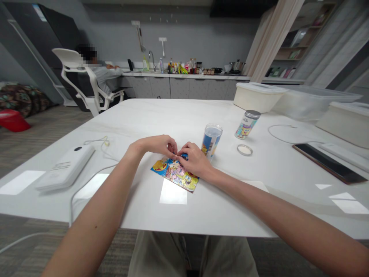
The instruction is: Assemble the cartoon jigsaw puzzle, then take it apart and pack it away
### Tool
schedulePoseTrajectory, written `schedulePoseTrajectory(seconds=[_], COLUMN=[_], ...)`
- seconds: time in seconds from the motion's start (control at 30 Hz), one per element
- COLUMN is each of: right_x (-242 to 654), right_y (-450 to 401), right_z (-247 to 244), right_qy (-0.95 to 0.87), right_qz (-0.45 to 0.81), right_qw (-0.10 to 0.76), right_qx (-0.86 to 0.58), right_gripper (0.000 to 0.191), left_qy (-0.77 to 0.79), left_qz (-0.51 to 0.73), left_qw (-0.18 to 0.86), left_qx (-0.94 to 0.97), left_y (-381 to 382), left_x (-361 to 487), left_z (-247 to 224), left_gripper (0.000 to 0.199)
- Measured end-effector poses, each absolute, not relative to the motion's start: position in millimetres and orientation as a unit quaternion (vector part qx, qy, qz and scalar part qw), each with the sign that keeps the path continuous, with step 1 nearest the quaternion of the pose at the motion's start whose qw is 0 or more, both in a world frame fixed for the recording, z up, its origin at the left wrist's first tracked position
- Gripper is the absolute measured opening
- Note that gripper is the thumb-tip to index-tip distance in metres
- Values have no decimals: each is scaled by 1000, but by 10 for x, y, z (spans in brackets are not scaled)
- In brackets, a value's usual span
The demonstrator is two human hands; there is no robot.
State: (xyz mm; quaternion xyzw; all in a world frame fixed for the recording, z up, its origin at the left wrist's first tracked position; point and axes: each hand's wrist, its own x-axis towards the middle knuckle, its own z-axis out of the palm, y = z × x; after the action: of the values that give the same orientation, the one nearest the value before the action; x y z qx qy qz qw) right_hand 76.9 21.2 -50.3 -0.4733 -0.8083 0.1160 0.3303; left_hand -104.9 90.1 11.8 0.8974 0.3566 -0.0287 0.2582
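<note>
Both hands meet over a bright cartoon puzzle, which lies flat on the white table, mostly on the near side of the grip. The left hand bends down from the wrist, thumb and forefinger drawn close at the puzzle's far edge; whether they pinch anything, I cannot tell. The right hand covers part of the puzzle, its fingers curled in toward the left fingertips — a blue bit shows between thumb and fingers, but I cannot tell if it is a loose piece or whether the grip is clamped on it.

Just beyond the right hand stands a clear cylinder with a printed label. Farther right of the grip are a dark-lidded can and, nearer, a ring lying flat. Well to the right lies a dark phone — well to the left, a white device
</note>
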Motion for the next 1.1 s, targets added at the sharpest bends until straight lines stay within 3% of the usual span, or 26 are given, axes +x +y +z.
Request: schedulePoseTrajectory(seconds=[0.2,0.4,0.47,0.57,0.63,0.77,0.93,1.1], right_x=[758,865,971,1112,1156,1172,1234,1240], right_y=[207,165,89,-92,-215,-311,-188,-132], right_z=[-503,-309,-197,-120,-147,-263,-319,-322], right_qy=[-802,-790,-818,-851,-856,-844,-807,-780], right_qz=[118,110,93,74,55,56,173,207], right_qw=[330,398,350,193,147,174,201,247], right_qx=[-484,-453,-446,-482,-492,-504,-528,-537], right_gripper=[20,28,28,18,22,29,37,13], left_qy=[370,382,377,363,353,339,316,327], left_qz=[-21,-11,-24,-51,-58,-80,-89,-91], left_qw=[265,268,262,242,230,219,228,231], left_qx=[890,885,888,898,905,912,917,912], left_y=[936,890,833,733,678,624,610,584], left_x=[-1105,-1100,-1031,-892,-809,-715,-684,-676], left_z=[104,145,178,206,199,147,130,161], left_gripper=[26,27,27,34,41,42,31,33])
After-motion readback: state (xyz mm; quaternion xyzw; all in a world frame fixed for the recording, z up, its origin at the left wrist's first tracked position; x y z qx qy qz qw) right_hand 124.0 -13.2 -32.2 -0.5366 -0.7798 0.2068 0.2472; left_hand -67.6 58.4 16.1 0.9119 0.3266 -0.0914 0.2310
